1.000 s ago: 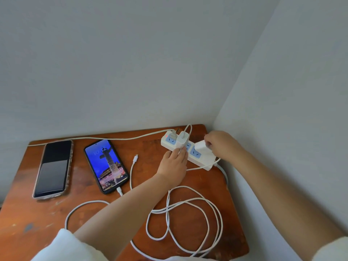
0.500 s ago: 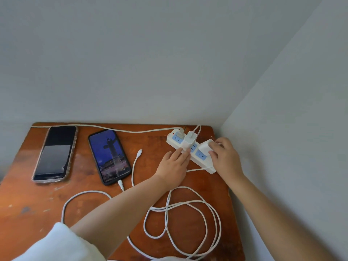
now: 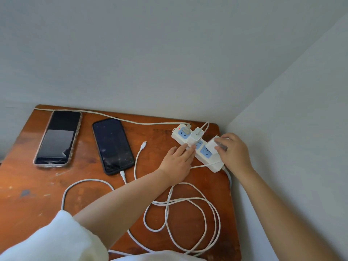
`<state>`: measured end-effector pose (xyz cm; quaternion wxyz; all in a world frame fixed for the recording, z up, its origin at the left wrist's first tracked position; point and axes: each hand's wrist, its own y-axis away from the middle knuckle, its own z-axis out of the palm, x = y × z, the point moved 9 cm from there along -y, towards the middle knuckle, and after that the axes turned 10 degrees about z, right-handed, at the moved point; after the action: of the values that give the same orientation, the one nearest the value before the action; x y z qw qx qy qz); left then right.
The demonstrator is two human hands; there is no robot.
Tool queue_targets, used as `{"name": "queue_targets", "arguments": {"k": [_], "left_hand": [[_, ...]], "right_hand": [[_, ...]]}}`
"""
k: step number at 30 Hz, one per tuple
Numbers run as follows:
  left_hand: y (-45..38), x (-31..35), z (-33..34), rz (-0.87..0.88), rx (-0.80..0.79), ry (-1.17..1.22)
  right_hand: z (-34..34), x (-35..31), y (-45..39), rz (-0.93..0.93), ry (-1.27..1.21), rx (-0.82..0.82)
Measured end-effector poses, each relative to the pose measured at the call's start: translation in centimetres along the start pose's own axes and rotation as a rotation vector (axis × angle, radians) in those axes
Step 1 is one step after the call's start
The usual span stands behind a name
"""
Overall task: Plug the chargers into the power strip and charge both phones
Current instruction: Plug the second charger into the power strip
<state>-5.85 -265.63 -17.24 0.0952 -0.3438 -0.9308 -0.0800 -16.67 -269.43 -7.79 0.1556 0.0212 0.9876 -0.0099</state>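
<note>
White cable (image 3: 180,219) coiled nearest you, loose plug end (image 3: 144,143) by dark phone (image 3: 112,146), which is already cabled; its screen went dark since a second ago. Your left hand (image 3: 177,162), fingers flat, braces strip (image 3: 195,146). Right hand (image 3: 233,153) pinches second charger (image 3: 212,146), now pressed lower into its socket. Far phone (image 3: 58,136) uncabled: do it next.

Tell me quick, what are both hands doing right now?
Left hand: open, fingers flat on the power strip, holding nothing.
Right hand: closed on the white charger at the strip.
</note>
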Motion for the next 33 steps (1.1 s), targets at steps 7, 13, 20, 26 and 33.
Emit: {"name": "queue_targets", "arguments": {"k": [7, 13, 20, 26, 33], "left_hand": [[-0.1, 0.1, 0.0, 0.007, -0.003, -0.019], [-0.5, 0.1, -0.4, 0.018, 0.032, -0.059], [-0.7, 0.0, -0.3, 0.012, 0.026, -0.067], [-0.6, -0.1, -0.2, -0.001, 0.029, -0.045], [-0.7, -0.3, 0.4, -0.014, 0.009, -0.026]], "right_hand": [[0.2, 0.4, -0.5, 0.041, -0.013, -0.032], [0.5, -0.4, -0.1, -0.020, 0.052, -0.057], [0.8, -0.9, 0.3, -0.061, 0.186, 0.009], [1.8, -1.7, 0.2, -0.077, 0.190, -0.022], [1.8, -0.1, 0.6, -0.034, 0.151, 0.017]]}}
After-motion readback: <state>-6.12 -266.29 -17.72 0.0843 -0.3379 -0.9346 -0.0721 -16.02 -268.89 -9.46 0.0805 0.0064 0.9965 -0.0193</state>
